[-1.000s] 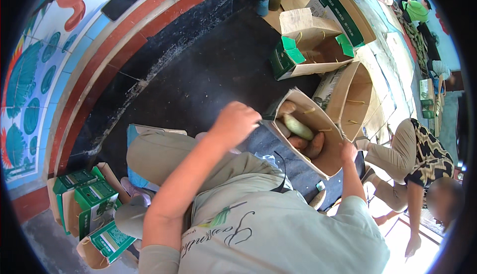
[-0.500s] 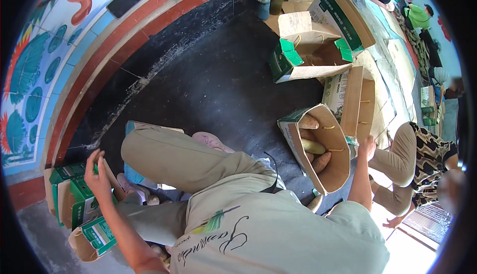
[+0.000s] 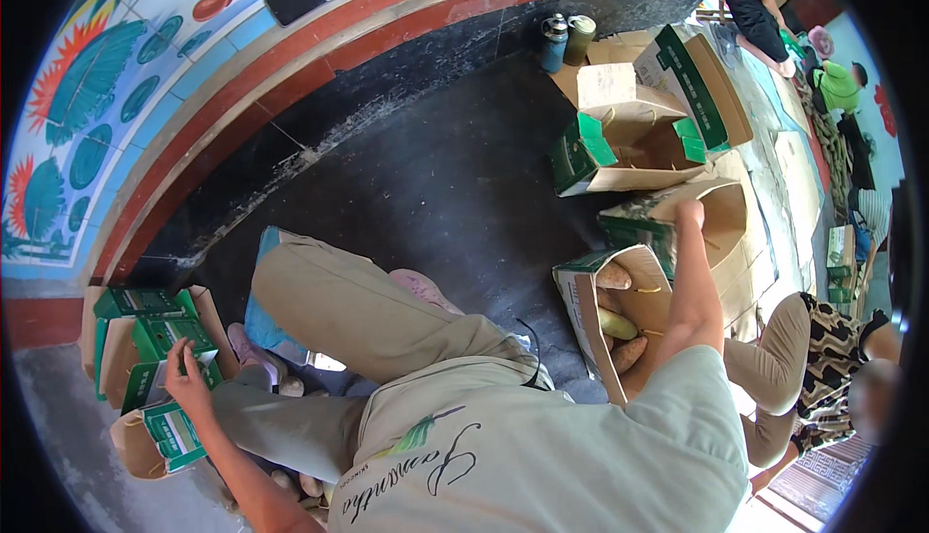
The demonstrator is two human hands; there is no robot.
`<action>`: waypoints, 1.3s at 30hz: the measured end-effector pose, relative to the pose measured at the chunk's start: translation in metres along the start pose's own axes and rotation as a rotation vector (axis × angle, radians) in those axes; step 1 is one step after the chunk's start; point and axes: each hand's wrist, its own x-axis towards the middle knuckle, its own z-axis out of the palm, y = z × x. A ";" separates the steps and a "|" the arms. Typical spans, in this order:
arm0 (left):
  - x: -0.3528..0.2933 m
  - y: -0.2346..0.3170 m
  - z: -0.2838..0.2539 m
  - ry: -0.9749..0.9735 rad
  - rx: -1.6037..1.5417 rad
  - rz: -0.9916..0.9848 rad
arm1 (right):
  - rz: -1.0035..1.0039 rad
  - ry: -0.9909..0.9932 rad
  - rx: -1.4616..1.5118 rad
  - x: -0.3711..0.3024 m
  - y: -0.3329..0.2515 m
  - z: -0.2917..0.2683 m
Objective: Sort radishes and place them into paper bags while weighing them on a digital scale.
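Observation:
My right arm stretches forward over a cardboard box of tubers [image 3: 573, 312]. At its end, my right hand [image 3: 690, 212] is closed on the upper edge of another green-and-tan cardboard box [image 3: 639, 225]; its fingertips are partly hidden. Inside the nearer box lie several long brown tubers [image 3: 615, 276] and a greenish one [image 3: 616, 324]. Off to the left, my left hand [image 3: 186, 378] holds nothing, with fingers apart, just in front of some green cartons [image 3: 169, 340]. A smaller open green carton [image 3: 174, 433] sits below it.
An open green box [image 3: 644, 178] with raised flaps stands farther off. Two flasks [image 3: 554, 44] are by the low wall. At right, a person in tan trousers [image 3: 779, 369] sits close by; others are farther back. More tubers [image 3: 312, 485] lie by my left leg.
My right hand has reached forward from beside the tuber box to the farther box, whose opening now faces differently. My left hand has shifted slightly down. The whole view has swung a little.

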 end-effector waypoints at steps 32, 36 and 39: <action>-0.047 -0.039 -0.004 0.161 0.280 -0.080 | -0.401 -0.136 0.423 -0.039 -0.428 0.002; -0.049 -0.034 0.001 0.140 0.292 -0.060 | -0.150 -0.270 0.900 -0.101 -0.494 -0.056; -0.042 -0.031 0.011 0.107 0.265 -0.053 | -0.202 -0.432 1.131 -0.068 -0.506 -0.014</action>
